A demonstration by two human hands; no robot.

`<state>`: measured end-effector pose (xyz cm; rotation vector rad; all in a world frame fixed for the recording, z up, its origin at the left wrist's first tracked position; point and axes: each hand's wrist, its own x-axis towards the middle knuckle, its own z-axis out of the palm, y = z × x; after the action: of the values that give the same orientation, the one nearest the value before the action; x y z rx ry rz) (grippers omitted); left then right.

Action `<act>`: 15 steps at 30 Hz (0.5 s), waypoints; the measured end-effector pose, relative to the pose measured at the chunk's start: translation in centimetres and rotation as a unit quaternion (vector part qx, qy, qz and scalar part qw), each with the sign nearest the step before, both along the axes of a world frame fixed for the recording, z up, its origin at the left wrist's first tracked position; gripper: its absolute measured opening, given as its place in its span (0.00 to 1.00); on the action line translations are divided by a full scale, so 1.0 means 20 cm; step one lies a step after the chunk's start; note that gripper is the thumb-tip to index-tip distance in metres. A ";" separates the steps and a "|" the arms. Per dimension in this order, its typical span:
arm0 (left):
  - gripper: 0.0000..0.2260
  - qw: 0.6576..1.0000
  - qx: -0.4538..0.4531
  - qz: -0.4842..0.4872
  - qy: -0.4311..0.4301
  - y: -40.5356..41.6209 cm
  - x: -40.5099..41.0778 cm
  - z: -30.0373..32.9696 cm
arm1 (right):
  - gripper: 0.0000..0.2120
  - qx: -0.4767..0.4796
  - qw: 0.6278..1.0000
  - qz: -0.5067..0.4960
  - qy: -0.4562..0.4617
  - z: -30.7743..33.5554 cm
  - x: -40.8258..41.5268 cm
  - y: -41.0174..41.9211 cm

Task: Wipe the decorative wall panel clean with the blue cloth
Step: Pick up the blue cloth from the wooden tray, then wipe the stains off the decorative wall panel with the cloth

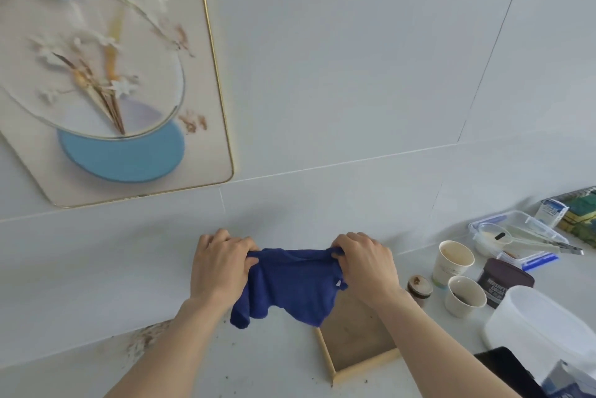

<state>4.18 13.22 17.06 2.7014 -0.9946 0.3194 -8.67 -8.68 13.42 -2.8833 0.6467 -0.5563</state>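
Head camera looks down, seemingly tilted, close over counter (274, 365).

Blue cloth (290, 288) soft, matt – wall panel (106, 81) smooth, glossy gilt edge – tray (358, 362) raw wood

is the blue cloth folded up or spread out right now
Partly spread. Both hands, left hand and right hand, pinch the blue cloth's top edge apart; it hangs rumpled below.

Wooden tray (356, 334) on the counter (274, 362) — two paper cups (453, 264) just beside
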 end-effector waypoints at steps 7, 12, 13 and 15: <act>0.08 0.998 -0.021 0.042 -0.031 0.41 0.13 0.20 | 0.07 -0.023 0.998 0.044 -0.044 0.27 0.17 0.34; 0.08 0.996 -0.041 0.058 -0.053 0.65 0.18 0.31 | 0.08 -0.047 0.995 0.071 -0.058 0.40 0.26 0.55; 0.08 0.995 -0.047 0.062 -0.060 0.69 0.19 0.33 | 0.08 -0.049 0.994 0.074 -0.059 0.43 0.27 0.59; 0.08 0.994 -0.052 0.068 -0.067 0.76 0.21 0.37 | 0.08 -0.051 0.993 0.078 -0.067 0.48 0.30 0.66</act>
<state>8.32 28.39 24.48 2.6875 -0.8052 0.5680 -2.63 4.51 22.99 -2.9244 0.3792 -0.7725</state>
